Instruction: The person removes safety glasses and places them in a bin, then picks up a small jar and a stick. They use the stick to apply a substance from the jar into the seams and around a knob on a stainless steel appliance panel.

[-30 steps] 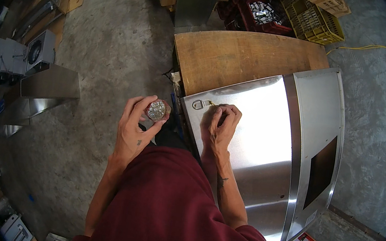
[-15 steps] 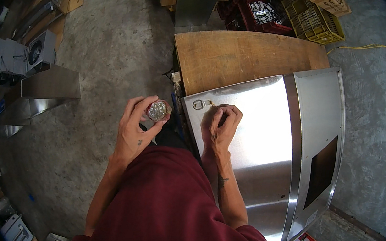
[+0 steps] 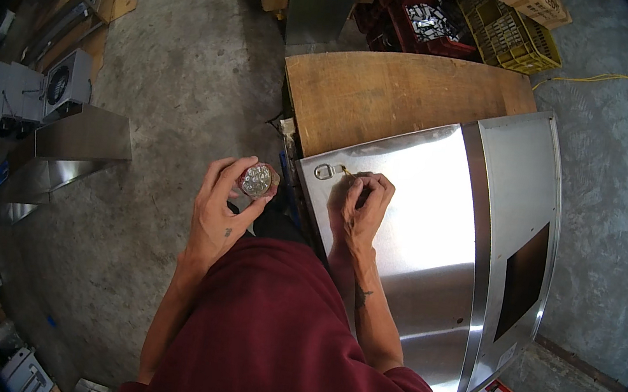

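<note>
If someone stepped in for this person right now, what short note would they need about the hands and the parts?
Left hand: holds a small round container of shiny small parts, off the panel's left edge.
Right hand: fingertips pinched on a small brass-coloured piece beside the metal ring fitting, near the corner of the steel panel.
Panel lies on a wooden board.
Done: ring fitting sits on the panel.
Left: whether the small piece is fully seated cannot be told; check it.

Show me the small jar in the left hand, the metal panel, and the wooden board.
small jar (image 3: 256,179), head view, on its shiny top.
metal panel (image 3: 430,210), head view, bare middle.
wooden board (image 3: 389,95), head view, its centre.
</note>
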Demonstrator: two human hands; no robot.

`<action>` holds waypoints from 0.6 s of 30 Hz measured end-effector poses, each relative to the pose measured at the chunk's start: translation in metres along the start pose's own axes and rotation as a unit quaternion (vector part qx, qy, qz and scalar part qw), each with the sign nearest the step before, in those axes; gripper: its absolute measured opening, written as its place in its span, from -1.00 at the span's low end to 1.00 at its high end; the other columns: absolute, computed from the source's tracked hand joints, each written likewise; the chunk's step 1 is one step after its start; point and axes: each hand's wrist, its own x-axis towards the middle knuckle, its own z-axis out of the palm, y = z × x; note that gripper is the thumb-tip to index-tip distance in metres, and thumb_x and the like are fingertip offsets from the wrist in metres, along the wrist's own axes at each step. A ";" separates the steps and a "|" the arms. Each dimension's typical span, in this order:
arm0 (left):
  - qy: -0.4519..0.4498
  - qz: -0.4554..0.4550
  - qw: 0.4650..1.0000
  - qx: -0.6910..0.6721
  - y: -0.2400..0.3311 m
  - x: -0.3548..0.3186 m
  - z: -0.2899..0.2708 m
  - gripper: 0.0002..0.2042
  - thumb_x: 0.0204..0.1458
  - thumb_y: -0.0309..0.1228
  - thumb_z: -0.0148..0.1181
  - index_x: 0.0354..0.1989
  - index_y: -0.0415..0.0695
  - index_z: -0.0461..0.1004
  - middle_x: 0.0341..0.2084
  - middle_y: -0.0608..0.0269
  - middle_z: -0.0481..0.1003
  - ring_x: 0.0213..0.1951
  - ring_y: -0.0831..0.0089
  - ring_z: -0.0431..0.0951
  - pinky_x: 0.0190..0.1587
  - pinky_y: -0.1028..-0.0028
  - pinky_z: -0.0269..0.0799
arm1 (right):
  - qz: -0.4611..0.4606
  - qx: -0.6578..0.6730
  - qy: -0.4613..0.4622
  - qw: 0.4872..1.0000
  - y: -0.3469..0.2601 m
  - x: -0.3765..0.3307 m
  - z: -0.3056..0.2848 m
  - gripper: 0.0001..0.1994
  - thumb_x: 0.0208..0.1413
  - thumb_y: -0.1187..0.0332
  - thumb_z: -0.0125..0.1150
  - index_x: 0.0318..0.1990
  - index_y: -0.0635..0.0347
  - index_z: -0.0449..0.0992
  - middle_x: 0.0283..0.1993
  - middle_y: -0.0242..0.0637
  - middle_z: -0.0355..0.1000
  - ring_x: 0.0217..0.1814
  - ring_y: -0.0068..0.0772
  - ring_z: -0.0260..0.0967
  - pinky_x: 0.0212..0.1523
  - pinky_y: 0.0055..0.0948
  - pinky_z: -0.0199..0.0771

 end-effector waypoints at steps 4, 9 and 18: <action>-0.002 0.000 1.000 0.001 0.000 0.000 0.000 -0.36 0.12 -0.52 0.67 0.42 -0.07 0.64 0.26 0.14 0.55 0.03 0.35 0.65 0.03 0.31 0.69 | 0.008 0.006 -0.001 1.000 -0.002 0.000 0.000 -0.80 0.45 0.57 0.37 0.11 0.39 0.51 0.17 0.19 0.47 0.20 0.16 0.52 0.07 -0.04 0.71; -0.008 0.007 1.000 -0.004 -0.003 0.000 0.000 -0.36 0.12 -0.52 0.67 0.43 -0.07 0.63 0.26 0.13 0.55 0.04 0.34 0.66 0.03 0.31 0.69 | -0.002 0.000 -0.001 1.000 0.000 0.000 0.001 -0.81 0.46 0.56 0.36 0.11 0.38 0.52 0.18 0.18 0.47 0.19 0.13 0.53 0.05 -0.08 0.70; -0.029 -0.001 1.000 0.006 0.006 0.005 0.000 -0.40 0.17 -0.46 0.66 0.41 0.00 0.62 0.27 0.13 0.54 0.15 0.19 0.71 0.03 0.22 0.75 | 0.129 0.081 0.058 0.987 -0.030 0.007 -0.019 -0.87 0.53 0.50 0.32 0.09 0.31 0.52 0.14 -0.03 0.50 0.10 -0.17 0.50 0.10 -0.27 0.58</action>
